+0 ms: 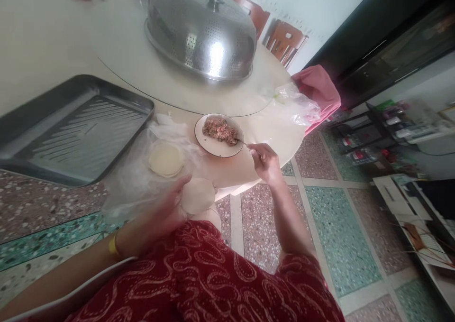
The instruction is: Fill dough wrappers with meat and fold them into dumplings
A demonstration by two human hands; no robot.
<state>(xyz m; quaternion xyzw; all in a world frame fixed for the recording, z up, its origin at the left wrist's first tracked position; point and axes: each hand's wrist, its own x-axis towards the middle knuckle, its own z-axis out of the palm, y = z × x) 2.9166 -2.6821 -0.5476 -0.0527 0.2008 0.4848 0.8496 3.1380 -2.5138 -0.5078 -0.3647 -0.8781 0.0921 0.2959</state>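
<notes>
My left hand [167, 213] holds a round dumpling wrapper [197, 195] flat on its fingers, just off the table's near edge. A thin metal utensil [245, 143] is gripped in my right hand [266, 163], its tip reaching into the minced meat filling [220, 130] on a white plate [213, 149]. A stack of round wrappers [165, 159] lies on clear plastic [135, 184] left of the plate.
A grey metal tray [76, 132] sits at the table's left. A perforated steel dome cover [201, 30] stands on the round turntable [121, 42]. A plastic bag [296, 105] and pink cloth [318, 87] lie at the right edge; wooden chairs [284, 40] stand behind.
</notes>
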